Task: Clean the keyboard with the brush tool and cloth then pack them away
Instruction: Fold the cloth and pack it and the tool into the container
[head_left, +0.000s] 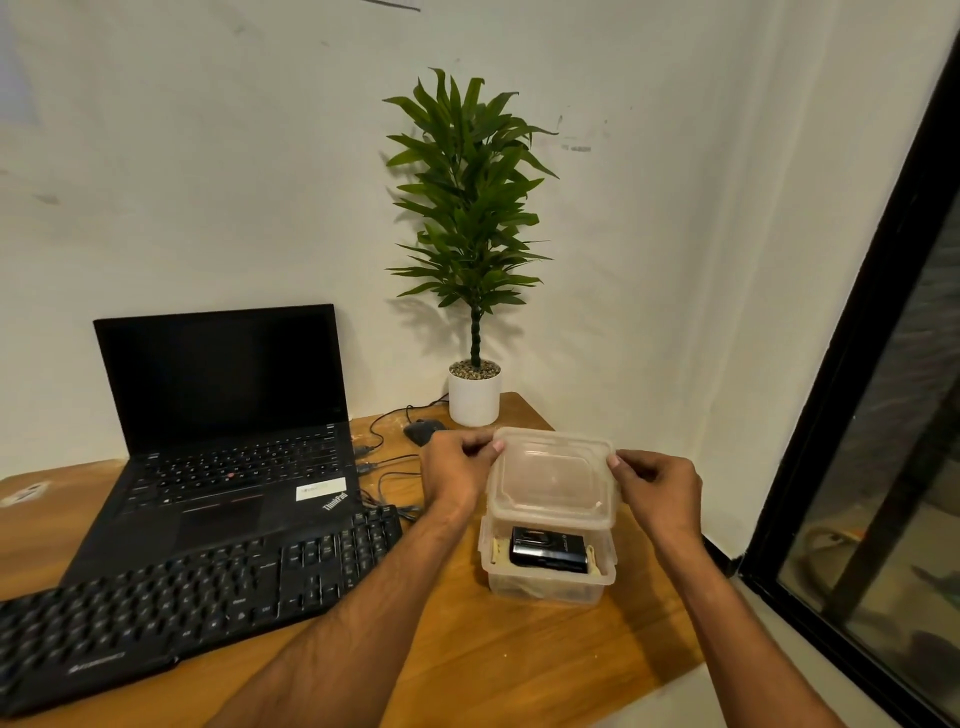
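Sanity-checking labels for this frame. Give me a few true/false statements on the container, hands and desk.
1. Both hands hold the lid above the container: left hand, right hand. True.
2. The container is empty. False: a black object lies inside.
3. The laptop is closed. False: it is open, screen dark.
4. The keyboard lies in front of the laptop. True.
5. The potted plant stands left of the laptop. False: it stands to the right.

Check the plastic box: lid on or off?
Off. Both hands, left hand and right hand, hold the lid tilted above the box; black tool visible inside.
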